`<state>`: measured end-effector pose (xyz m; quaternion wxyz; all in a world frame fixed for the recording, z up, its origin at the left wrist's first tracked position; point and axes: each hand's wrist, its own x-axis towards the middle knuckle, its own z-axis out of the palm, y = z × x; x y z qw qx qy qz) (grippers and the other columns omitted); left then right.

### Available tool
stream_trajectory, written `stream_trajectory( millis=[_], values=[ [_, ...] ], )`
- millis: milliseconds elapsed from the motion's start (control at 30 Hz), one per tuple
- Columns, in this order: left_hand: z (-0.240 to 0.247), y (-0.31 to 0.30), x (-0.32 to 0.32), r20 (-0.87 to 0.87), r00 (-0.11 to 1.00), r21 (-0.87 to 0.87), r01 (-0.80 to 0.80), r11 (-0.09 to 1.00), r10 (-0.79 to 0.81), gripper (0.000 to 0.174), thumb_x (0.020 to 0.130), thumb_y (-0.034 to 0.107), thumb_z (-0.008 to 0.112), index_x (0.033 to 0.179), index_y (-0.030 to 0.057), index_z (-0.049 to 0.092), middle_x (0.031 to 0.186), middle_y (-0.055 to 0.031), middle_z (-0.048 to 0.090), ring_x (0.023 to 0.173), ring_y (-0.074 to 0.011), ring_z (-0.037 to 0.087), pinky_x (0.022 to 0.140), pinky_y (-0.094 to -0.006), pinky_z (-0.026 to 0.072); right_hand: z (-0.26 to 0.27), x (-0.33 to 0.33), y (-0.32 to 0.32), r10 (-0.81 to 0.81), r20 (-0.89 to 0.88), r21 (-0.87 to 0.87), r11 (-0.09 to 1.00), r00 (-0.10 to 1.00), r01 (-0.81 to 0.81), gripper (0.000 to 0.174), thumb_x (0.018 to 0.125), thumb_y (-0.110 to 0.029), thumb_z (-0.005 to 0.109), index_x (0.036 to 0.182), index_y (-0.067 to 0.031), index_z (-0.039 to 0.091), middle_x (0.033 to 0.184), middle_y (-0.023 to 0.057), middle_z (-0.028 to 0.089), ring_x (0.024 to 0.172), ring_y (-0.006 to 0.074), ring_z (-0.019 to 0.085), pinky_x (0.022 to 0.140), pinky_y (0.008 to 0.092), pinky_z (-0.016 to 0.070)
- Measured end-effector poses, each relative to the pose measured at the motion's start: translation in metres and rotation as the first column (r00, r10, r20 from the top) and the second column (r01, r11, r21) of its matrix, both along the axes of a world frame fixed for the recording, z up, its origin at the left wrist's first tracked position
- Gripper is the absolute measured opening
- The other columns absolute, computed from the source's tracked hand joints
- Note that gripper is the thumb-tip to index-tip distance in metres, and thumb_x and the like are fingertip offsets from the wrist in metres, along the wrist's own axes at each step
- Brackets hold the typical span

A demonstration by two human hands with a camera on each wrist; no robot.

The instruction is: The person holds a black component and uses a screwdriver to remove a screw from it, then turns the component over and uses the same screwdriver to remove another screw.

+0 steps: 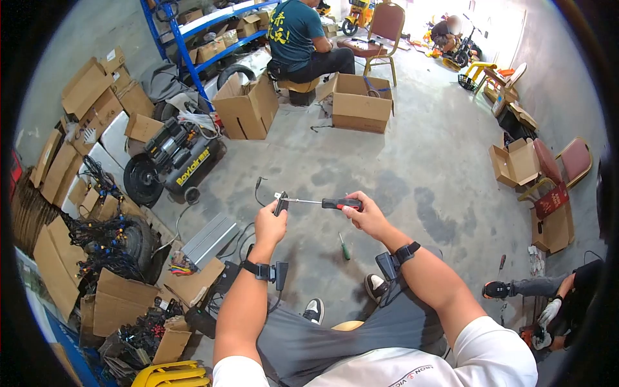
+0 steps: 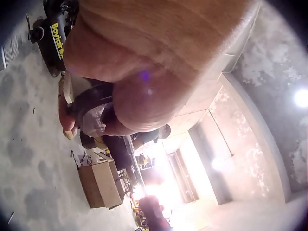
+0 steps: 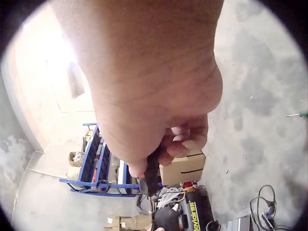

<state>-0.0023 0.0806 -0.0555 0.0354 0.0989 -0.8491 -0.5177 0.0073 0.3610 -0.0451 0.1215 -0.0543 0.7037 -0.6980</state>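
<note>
My left hand point(image 1: 269, 224) grips a small black part point(image 1: 282, 205); the left wrist view shows its dark rounded rim point(image 2: 79, 113) and shiny inside, partly hidden by the fingers. A thin black cable point(image 1: 257, 188) shows beside that hand. In my right hand point(image 1: 370, 220) is a screwdriver point(image 1: 334, 203) with a black and red handle, its metal shaft pointing left. The tip meets the black part in the head view. From the right wrist, the handle point(image 3: 151, 175) shows between thumb and fingers.
A green-handled screwdriver point(image 1: 345, 250) lies on the floor below my hands. To the left stand an air compressor point(image 1: 187, 158), a silver metal case point(image 1: 210, 238) and heaped wiring point(image 1: 103, 245). Open cardboard boxes point(image 1: 362, 116) are ahead. Another person point(image 1: 558, 309) works at the right.
</note>
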Motion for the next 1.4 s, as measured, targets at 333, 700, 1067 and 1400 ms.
stream_trajectory(
  millis=[333,700,1067,1400],
  values=[
    [-0.002,-0.019,0.003,-0.242,0.970,-0.156,-0.054,0.986,0.015,0.038,0.084,0.012,0.064,0.121,0.0026,0.066,0.071,-0.0095,0.069,0.055,-0.0153,0.066,0.054,-0.0316,0.0510,0.010,-0.001,-0.017,0.062,0.055,-0.126,0.991,0.997,-0.055,0.027,0.097,-0.020,0.062,0.114,-0.0051,0.048,0.068,-0.0033,0.046,0.052,0.0053,0.039,0.044,0.0232,0.0282],
    [-0.008,-0.055,0.025,-0.209,0.964,-0.028,-0.175,0.984,0.166,0.041,0.081,0.020,0.067,0.120,0.0048,0.067,0.096,-0.0242,0.069,0.090,-0.0390,0.068,0.076,-0.0419,0.0523,0.030,-0.005,-0.064,0.065,0.058,-0.078,0.995,0.996,-0.060,0.036,0.092,-0.018,0.067,0.119,-0.0035,0.048,0.072,-0.0002,0.050,0.054,0.0078,0.044,0.045,0.0255,0.0343],
    [0.018,-0.048,0.028,-0.078,0.991,0.209,-0.087,0.974,0.106,0.035,0.089,0.006,0.062,0.123,-0.0004,0.064,0.080,-0.0069,0.067,0.057,-0.0131,0.064,0.047,-0.0274,0.0519,0.044,-0.009,-0.052,0.098,-0.063,0.063,0.994,0.993,-0.094,0.036,0.091,-0.016,0.069,0.120,-0.0056,0.051,0.076,0.0009,0.058,0.056,0.0087,0.051,0.049,0.0258,0.0415],
    [0.005,-0.022,0.018,0.068,0.998,0.167,-0.019,0.986,0.008,0.039,0.088,0.008,0.064,0.125,-0.0038,0.061,0.075,-0.0089,0.068,0.056,-0.0129,0.065,0.049,-0.0282,0.0505,0.031,-0.015,-0.014,0.076,-0.118,0.286,0.958,0.990,-0.039,0.035,0.092,-0.029,0.068,0.112,-0.0014,0.058,0.079,0.0008,0.059,0.073,0.0088,0.053,0.065,0.0259,0.0438]
  ],
)
